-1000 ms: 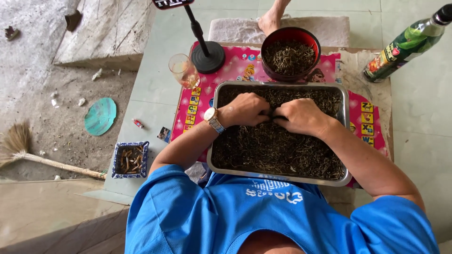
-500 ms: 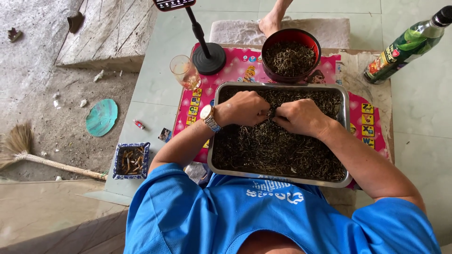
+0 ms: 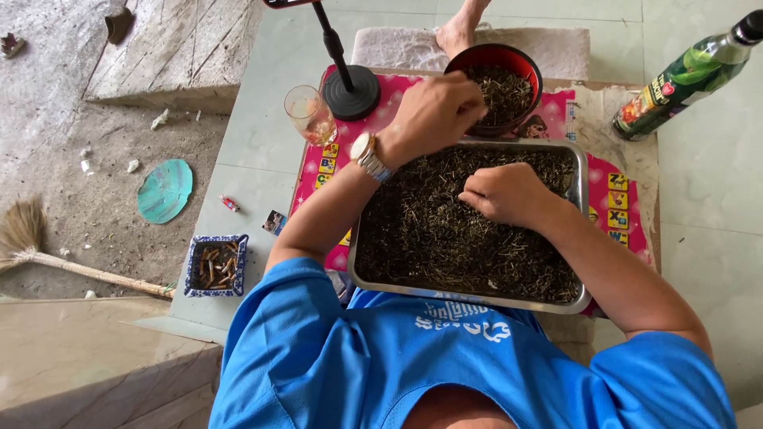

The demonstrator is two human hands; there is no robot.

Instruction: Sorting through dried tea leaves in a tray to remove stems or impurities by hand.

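Landmark: metal tray point(image 3: 584, 171), holding a bed of dark dried leaves and stems point(image 3: 445, 238), set square in front of the seated person so both arms reach it. Left hand point(image 3: 437, 111) raised past the tray's far edge, over the near rim of the red bowl point(image 3: 524, 63); fingers bunched as if pinching a small piece, but what they hold, if anything, cannot be told. Right hand point(image 3: 505, 193) rests on the leaves at the tray's far side, fingers curled loosely into them; contents of that grip hidden. Bowl stands just beyond the tray, close enough for short transfers. Pink patterned mat point(image 3: 318, 171) lies under the tray, likely to catch spill. Drinking glass point(image 3: 307, 114) stands off the tray's far-left corner.
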